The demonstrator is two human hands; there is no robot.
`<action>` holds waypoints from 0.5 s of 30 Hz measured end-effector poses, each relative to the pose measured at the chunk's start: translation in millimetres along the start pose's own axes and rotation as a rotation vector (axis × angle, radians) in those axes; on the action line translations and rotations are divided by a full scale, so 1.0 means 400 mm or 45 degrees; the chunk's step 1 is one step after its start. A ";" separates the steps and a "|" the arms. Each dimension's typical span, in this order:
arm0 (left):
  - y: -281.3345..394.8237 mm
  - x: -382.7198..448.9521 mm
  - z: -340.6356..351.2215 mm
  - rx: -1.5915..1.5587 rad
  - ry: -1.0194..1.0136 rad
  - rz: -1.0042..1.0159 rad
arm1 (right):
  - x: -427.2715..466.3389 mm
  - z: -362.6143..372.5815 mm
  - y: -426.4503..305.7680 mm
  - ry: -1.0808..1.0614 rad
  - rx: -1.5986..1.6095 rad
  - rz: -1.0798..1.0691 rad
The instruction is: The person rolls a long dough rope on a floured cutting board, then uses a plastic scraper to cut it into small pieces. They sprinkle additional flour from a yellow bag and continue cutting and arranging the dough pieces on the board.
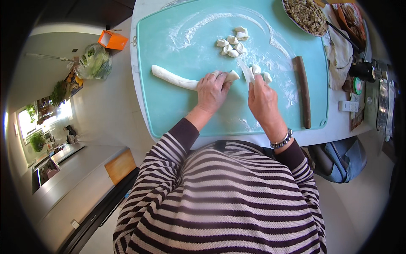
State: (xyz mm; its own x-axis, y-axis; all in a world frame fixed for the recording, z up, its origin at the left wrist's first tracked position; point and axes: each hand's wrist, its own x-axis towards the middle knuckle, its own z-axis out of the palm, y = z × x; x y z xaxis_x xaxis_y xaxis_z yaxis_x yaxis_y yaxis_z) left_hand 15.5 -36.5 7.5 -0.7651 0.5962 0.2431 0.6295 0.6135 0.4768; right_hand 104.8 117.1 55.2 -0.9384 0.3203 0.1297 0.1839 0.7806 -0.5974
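Note:
A long rope of dough (174, 78) lies across the floured green mat (171, 114). Close to its cut right end, my left hand (213, 90) is shut around it, and a short stub of dough sticks out past the fingers. My right hand (263, 96) grips a knife, whose pale blade (246, 70) points away from me just right of that stub. Beside the blade sit a few cut dough pieces (256, 69), partly hidden by my right fingers. Farther off, several more cut pieces (232, 40) form a loose cluster.
Along the mat's right side lies a wooden rolling pin (303, 92). A bowl of minced filling (306, 16) stands at the far right corner. Beyond the mat are a crumpled cloth (339, 54), a green-lidded jar (356, 85) and a white remote control (348, 106). Loose flour (206, 23) arcs across the mat.

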 end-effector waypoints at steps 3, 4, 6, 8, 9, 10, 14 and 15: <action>-0.004 0.000 0.003 -0.003 0.010 -0.015 | -0.024 -0.006 -0.037 -0.020 0.033 -0.068; -0.005 -0.001 0.006 -0.002 0.021 -0.011 | -0.029 -0.001 -0.043 -0.040 0.059 -0.071; -0.007 -0.002 0.008 0.020 0.023 -0.015 | -0.031 0.009 -0.056 -0.138 0.020 -0.030; -0.008 0.001 0.009 0.032 -0.004 -0.028 | -0.028 0.024 -0.054 -0.149 0.012 -0.049; -0.007 0.001 0.008 0.032 -0.033 -0.040 | -0.027 0.030 -0.052 -0.156 0.009 -0.057; -0.007 0.002 0.008 0.033 -0.063 -0.053 | -0.024 0.033 -0.050 -0.166 -0.003 -0.054; -0.009 0.001 0.010 0.031 -0.004 -0.019 | -0.005 0.038 -0.047 -0.234 0.039 0.006; -0.010 -0.001 0.012 0.028 0.013 -0.010 | 0.000 0.037 -0.047 -0.259 0.071 0.037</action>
State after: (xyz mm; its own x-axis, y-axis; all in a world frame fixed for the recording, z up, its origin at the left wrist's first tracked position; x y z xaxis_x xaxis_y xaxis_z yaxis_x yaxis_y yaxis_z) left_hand 13.9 -36.6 1.4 -0.7714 0.5861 0.2480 0.6262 0.6296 0.4598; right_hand 97.0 94.7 54.8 -0.9737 0.2230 -0.0469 0.2005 0.7401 -0.6419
